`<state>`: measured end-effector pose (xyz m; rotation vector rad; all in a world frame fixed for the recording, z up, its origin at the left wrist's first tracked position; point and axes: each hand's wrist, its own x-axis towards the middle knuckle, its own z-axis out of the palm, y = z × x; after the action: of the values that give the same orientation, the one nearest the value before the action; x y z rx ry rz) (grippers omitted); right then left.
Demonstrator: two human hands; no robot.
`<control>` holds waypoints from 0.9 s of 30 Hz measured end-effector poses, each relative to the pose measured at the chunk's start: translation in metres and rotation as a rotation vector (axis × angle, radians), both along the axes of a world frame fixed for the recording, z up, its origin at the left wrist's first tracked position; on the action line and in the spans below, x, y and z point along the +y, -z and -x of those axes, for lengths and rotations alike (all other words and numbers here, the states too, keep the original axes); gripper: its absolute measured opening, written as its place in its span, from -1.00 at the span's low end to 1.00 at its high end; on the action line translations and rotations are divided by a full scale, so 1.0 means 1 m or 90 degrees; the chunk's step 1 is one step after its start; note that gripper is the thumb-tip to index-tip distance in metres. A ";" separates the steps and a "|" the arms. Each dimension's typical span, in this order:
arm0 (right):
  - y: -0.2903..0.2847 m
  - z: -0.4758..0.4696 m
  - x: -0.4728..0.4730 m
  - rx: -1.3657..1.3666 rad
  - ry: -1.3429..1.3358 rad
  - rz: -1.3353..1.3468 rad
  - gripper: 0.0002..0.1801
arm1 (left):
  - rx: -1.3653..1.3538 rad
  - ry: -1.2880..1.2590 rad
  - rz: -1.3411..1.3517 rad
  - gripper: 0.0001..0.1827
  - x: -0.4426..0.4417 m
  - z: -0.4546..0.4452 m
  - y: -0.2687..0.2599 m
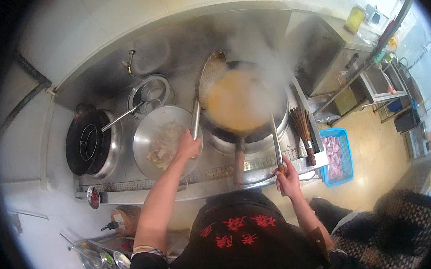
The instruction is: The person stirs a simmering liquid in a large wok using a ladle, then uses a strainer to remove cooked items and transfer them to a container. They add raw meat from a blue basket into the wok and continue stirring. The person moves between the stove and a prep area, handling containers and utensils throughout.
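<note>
My left hand (189,146) grips the metal handle of a large perforated skimmer (209,79), whose bowl stands tilted at the left rim of a wok. Cloudy yellow-orange liquid (237,101) fills this wok, and thick steam veils its right side. My right hand (287,178) holds the wooden end of a long-handled tool, probably a ladle (276,140); its head is hidden by the steam. Toward me juts the wok's wooden handle (240,157), touched by neither hand. Under my left hand sits a wide metal basin (143,139) with pale food pieces, perhaps sliced meat or fish.
A dark wok (79,143) with a wire ring and a lidless steel pot (131,97) with a ladle stand left. At right lie a bamboo brush (302,125) and, lower, a blue basket (350,156) of pinkish packs. Another person (388,231) is close at my right.
</note>
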<state>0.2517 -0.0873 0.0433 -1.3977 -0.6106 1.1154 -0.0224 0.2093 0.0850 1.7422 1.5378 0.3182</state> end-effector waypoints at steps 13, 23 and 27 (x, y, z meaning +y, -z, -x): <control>-0.020 -0.003 -0.012 0.029 0.057 -0.004 -0.23 | -0.322 -0.033 0.619 -0.87 -0.034 -0.048 -0.004; -0.020 -0.014 -0.015 0.065 0.089 -0.040 -0.23 | -0.509 -0.073 0.752 -0.89 -0.028 -0.092 0.023; -0.017 -0.014 -0.019 0.062 0.085 -0.054 -0.23 | -0.569 -0.046 0.725 -0.88 -0.033 -0.099 0.034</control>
<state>0.2659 -0.1059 0.0602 -1.2852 -0.4820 1.0323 0.0767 0.1767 0.0511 0.4972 0.7921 0.1484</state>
